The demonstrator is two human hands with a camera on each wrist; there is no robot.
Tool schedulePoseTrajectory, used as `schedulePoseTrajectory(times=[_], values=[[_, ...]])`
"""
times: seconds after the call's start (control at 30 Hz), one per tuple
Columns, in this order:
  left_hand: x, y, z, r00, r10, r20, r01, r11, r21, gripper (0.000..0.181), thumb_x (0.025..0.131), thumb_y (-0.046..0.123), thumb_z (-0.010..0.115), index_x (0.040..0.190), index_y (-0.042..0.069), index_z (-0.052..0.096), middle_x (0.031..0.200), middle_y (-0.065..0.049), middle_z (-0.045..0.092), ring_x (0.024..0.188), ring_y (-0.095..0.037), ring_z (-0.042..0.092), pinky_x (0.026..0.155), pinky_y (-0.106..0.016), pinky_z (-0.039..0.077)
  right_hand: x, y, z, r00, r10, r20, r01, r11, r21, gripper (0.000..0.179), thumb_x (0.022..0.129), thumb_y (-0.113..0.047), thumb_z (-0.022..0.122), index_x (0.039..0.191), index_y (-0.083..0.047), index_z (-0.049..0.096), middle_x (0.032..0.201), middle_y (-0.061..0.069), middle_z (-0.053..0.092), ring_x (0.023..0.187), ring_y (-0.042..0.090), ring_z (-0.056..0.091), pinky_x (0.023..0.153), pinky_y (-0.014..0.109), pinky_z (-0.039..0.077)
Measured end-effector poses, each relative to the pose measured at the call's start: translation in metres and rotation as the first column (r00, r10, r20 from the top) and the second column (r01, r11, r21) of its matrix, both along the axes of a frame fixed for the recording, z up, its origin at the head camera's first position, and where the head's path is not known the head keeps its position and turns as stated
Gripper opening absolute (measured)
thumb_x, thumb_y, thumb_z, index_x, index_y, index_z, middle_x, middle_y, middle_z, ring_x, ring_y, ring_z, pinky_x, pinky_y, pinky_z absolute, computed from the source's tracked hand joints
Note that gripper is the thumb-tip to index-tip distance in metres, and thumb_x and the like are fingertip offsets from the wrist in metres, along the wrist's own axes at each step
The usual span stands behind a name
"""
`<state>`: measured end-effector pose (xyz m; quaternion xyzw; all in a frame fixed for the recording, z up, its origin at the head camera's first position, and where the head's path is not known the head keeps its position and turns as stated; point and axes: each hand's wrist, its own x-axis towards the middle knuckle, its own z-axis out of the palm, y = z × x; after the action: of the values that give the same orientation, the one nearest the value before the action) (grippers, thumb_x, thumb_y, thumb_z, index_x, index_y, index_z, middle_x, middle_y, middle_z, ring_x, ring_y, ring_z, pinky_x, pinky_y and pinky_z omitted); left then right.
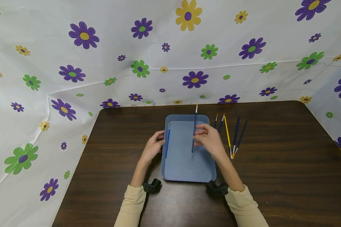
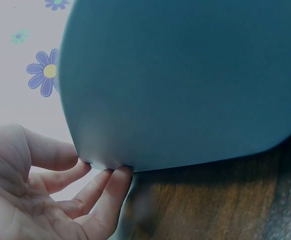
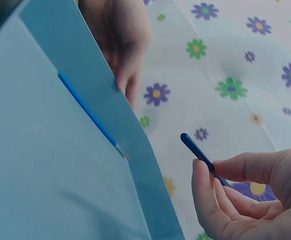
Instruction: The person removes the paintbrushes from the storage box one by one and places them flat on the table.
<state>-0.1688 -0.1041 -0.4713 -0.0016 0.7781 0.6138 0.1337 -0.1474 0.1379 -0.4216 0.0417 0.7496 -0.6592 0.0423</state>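
My right hand [image 1: 208,138] pinches a dark blue paintbrush [image 1: 194,123] between thumb and fingertips, over the blue-grey tray [image 1: 187,171]. The brush stands nearly upright in the head view, its bristles toward the far side. In the right wrist view the rounded handle end [image 3: 190,141] sticks out past the fingertips. At the tray's left side my left hand [image 1: 152,146] grips the rim with thumb and fingers [image 2: 118,187]. Inside the tray, a bright blue paintbrush [image 1: 168,140] lies along the left wall, bristles pointing away.
On the dark wooden table [image 1: 287,151], right of the tray, lie several more paintbrushes, among them a yellow one [image 1: 227,132] and dark blue ones [image 1: 236,130]. My right hand partly covers some of them. A flower-patterned white sheet [image 1: 164,56] hangs behind the table.
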Motion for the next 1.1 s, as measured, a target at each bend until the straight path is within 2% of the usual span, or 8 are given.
schedulePoseTrajectory(times=[0.2, 0.37, 0.67, 1.1], values=[[-0.001, 0.000, 0.000, 1.000, 0.001, 0.002, -0.001, 1.000, -0.005, 0.046, 0.103, 0.007, 0.053, 0.149, 0.004, 0.052, 0.136, -0.021, 0.056, 0.105, -0.032, 0.063, 0.074, -0.039, 0.058, -0.003, 0.018, 0.001, 0.999, -0.042, 0.011, 0.042, 0.999, 0.002, 0.044, 0.093, 0.009, 0.065, 0.135, 0.015, 0.053, 0.098, 0.015, 0.063, 0.074, 0.007, 0.067, 0.070, 0.031, 0.062], [0.000, 0.000, 0.000, 1.000, -0.001, -0.004, 0.001, 1.000, -0.007, 0.046, 0.103, 0.007, 0.053, 0.149, 0.004, 0.052, 0.135, -0.022, 0.057, 0.104, -0.031, 0.064, 0.073, -0.039, 0.058, -0.003, 0.031, 0.005, 0.999, -0.047, 0.027, 0.048, 0.999, -0.026, 0.046, 0.095, 0.007, 0.064, 0.138, 0.015, 0.049, 0.099, 0.013, 0.060, 0.078, 0.007, 0.068, 0.072, 0.030, 0.061], [0.000, 0.000, -0.001, 1.000, -0.005, -0.008, 0.005, 1.000, -0.008, 0.046, 0.103, 0.007, 0.053, 0.149, 0.003, 0.052, 0.135, -0.023, 0.056, 0.103, -0.031, 0.064, 0.073, -0.039, 0.058, -0.001, 0.056, 0.008, 0.997, -0.060, 0.039, 0.061, 0.998, -0.019, 0.049, 0.099, 0.004, 0.060, 0.143, 0.017, 0.043, 0.099, 0.009, 0.061, 0.081, 0.006, 0.068, 0.073, 0.026, 0.060], [0.000, -0.001, -0.002, 1.000, -0.015, -0.012, 0.015, 1.000, -0.009, 0.047, 0.103, 0.007, 0.052, 0.149, 0.002, 0.051, 0.136, -0.023, 0.056, 0.104, -0.032, 0.064, 0.074, -0.040, 0.058, -0.002, 0.083, 0.003, 0.996, -0.076, 0.055, 0.078, 0.997, -0.018, 0.051, 0.101, 0.003, 0.058, 0.146, 0.018, 0.039, 0.094, 0.002, 0.061, 0.080, 0.007, 0.069, 0.074, 0.028, 0.061]])
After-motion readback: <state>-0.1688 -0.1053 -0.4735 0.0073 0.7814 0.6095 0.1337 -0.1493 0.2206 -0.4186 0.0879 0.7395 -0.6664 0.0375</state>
